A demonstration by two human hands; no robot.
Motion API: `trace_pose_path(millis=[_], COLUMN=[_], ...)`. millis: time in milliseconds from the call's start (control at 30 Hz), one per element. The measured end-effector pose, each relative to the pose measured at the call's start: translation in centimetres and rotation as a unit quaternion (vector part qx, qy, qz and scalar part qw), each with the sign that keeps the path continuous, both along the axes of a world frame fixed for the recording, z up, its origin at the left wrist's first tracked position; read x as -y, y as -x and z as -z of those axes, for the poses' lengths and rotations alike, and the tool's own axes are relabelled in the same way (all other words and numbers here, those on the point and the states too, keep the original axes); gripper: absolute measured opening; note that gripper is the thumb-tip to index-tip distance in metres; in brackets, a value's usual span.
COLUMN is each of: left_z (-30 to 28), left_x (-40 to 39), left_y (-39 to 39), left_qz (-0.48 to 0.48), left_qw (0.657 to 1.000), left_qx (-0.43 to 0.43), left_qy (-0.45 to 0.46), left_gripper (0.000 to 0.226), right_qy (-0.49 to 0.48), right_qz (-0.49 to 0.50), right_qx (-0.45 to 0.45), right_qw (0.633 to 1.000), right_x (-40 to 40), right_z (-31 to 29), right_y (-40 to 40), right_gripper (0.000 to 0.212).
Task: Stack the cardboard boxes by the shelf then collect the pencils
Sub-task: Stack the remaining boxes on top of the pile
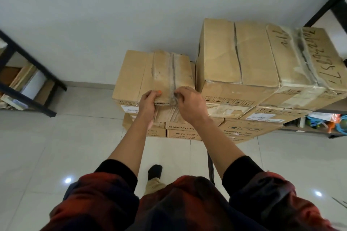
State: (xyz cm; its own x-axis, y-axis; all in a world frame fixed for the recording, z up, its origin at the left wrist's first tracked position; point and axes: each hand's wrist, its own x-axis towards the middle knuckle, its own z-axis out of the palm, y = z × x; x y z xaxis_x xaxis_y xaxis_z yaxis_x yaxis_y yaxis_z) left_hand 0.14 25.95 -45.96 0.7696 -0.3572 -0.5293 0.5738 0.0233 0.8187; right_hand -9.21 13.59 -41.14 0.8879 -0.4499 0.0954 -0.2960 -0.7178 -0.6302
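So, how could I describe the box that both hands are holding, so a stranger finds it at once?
Find the pile of cardboard boxes against the white wall. The smaller top box sits on its left side, lower than the big box with handwritten numbers. It alone has the left hand and right hand at its near edge.

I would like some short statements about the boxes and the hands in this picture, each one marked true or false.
1. Both hands are at the near top edge of the smaller top box. True: left hand, right hand.
2. The big box with handwritten numbers lies to the left of that box. False: it lies to the right.
3. The boxes stand on other cardboard boxes. True.
4. The floor is carpet. False: it is glossy pale tile.
5. One hand holds pencils. False: no pencils are visible.
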Motion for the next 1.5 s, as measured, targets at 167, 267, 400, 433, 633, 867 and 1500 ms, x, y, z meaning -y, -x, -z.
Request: trace_pose_path(millis=[167,267,400,433,633,867,1500], left_z=[1.1,1.0,2.0,2.2,3.3,3.6,4.4], left_x=[2.0,3.1,4.1,4.2,4.6,5.4,6.6], left_y=[-4.1,-5.4,-7.1,-7.4,-8.5,-9.8,-10.6], left_qz=[0.026,0.042,0.076,0.081,0.11,0.148,0.147], left_qw=[0.999,0.998,0.995,0.995,0.993,0.987,0.978], left_qx=[-0.018,-0.017,-0.02,-0.02,-0.013,0.047,0.118], left_qy=[-0.008,-0.043,-0.058,-0.06,-0.048,-0.031,-0.091], left_gripper=[0.083,0.058,0.022,0.016,0.033,0.052,0.044], right_qy=[-0.018,-0.021,-0.04,-0.047,-0.044,-0.051,-0.036], right_qz=[0.018,0.015,0.021,0.024,0.014,0.0,0.017], right_qx=[-0.046,-0.104,-0.167,-0.184,-0.242,-0.254,-0.272], right_qw=[0.999,0.994,0.985,0.981,0.969,0.966,0.962], right_x=[0.9,1.4,1.9,2.0,1.9,2.1,2.2], right_z=[0.0,0.4,0.7,0.9,1.8,2.2,3.7], right_y=[-3.2,-4.8,-6.1,-6.4,-7.2,-7.4,-7.8], right_gripper=[0.026,0.029,0.034,0.034,0.036,0.044,0.061])
